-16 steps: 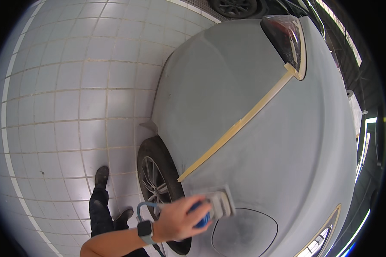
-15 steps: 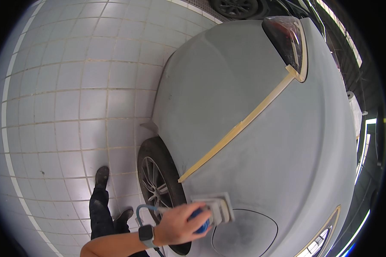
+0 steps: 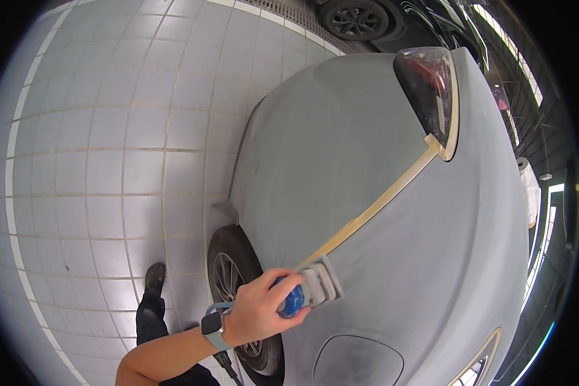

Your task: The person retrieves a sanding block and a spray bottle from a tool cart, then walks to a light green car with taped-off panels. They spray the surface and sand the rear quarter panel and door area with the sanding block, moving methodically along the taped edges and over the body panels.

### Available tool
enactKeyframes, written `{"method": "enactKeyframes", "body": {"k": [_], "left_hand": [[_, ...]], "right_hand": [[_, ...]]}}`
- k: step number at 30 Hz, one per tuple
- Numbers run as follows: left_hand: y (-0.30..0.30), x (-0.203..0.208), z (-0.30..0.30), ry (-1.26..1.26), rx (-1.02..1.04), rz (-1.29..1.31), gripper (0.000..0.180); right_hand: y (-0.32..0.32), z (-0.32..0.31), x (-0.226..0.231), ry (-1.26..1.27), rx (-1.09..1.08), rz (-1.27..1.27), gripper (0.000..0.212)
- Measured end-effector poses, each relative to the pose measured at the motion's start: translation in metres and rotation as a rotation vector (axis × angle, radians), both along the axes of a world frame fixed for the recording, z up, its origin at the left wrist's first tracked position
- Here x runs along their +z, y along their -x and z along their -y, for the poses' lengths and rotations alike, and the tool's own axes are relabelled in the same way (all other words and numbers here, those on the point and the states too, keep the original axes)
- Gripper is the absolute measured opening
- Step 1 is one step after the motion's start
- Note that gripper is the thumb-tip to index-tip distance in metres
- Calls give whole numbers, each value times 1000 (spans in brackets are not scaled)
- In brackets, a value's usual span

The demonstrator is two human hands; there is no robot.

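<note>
My left hand [image 3: 254, 312], with a watch [image 3: 213, 327] on its wrist, wraps round the blue grip of a power sander [image 3: 320, 283]. The sander's pale rectangular pad lies against the grey matte side panel [image 3: 405, 270] of a car, over the lower end of a strip of masking tape [image 3: 373, 214]. A hose and a dark cord run back below my wrist. Just below the sander is the rounded fuel flap [image 3: 358, 361]. My right hand is out of view.
The car's rear wheel [image 3: 230, 273] sits left of the sander, partly behind my hand. A tail light [image 3: 428, 90] edged with tape is at the far end. Light floor tiles [image 3: 96, 212] spread left, with my shoe [image 3: 155, 278] on them. A paper roll [image 3: 529, 193] stands right; another car's wheel [image 3: 357, 19] is beyond.
My left hand has moved the sander away from the fuel flap's edge, forward onto the lower end of the tape strip. The whole view has also shifted a little.
</note>
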State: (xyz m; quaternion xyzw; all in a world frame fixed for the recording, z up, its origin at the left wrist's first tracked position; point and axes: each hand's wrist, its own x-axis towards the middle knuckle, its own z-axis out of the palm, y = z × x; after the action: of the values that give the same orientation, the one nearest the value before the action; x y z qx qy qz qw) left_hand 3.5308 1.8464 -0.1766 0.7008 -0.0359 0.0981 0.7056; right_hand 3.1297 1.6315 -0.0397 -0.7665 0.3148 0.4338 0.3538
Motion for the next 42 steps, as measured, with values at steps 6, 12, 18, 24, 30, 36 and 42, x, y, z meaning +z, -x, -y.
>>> {"method": "enactKeyframes", "body": {"k": [6,12,18,24,30,36,42], "left_hand": [[-49,43,-2,-1,39,19,57],[-109,91,-6,-37,68,41,56],[-158,133,-6,-72,89,81,53],[-169,137,-1,-67,90,73,52],[-83,68,-2,-40,83,21,56],[24,16,9,-82,19,-60,60],[-4,34,4,-116,23,54,59]], "right_hand": [[-10,6,-11,73,-267,-353,56],[-33,-1,-5,42,-302,-334,56],[-54,-14,11,9,-316,-236,56],[-37,-9,-2,-35,-212,-169,58],[-36,-2,19,-6,-356,-377,56],[-12,5,7,53,-207,-297,52],[2,11,-16,65,-175,-249,58]]}}
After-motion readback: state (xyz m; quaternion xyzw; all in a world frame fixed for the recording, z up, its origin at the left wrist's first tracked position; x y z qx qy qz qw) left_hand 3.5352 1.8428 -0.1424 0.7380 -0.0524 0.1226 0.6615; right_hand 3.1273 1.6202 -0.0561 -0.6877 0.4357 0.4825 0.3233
